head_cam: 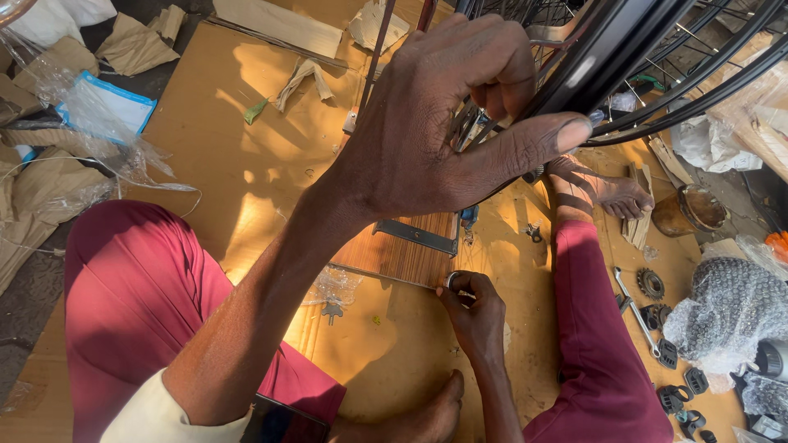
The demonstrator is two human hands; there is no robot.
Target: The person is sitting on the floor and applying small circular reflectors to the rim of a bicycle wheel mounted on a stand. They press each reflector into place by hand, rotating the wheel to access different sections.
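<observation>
Cardboard covers the floor where we sit, our legs in maroon trousers spread to either side. Our left hand is raised close to the camera, its fingers curled shut around the black rim of a bicycle wheel, with the thumb stretched flat along the rim's edge. The wheel stands tilted at the upper right, its spokes fanning out behind the hand.

Lower down, our right hand rests near the cardboard, its fingers pinched closed on a small metal ring-shaped part at the corner of a wood-grained board. A grey metal bracket lies across that board. We cannot tell exactly what kind of part the ring is; it is small and partly covered by the fingertips.

Our bare right foot lies just beyond the board, under the wheel, and the left foot is tucked near the bottom edge. On the right a spanner lies beside a small toothed sprocket, with black clips near a bundle of bubble wrap. Clear plastic bags and crumpled brown paper lie at the upper left.
</observation>
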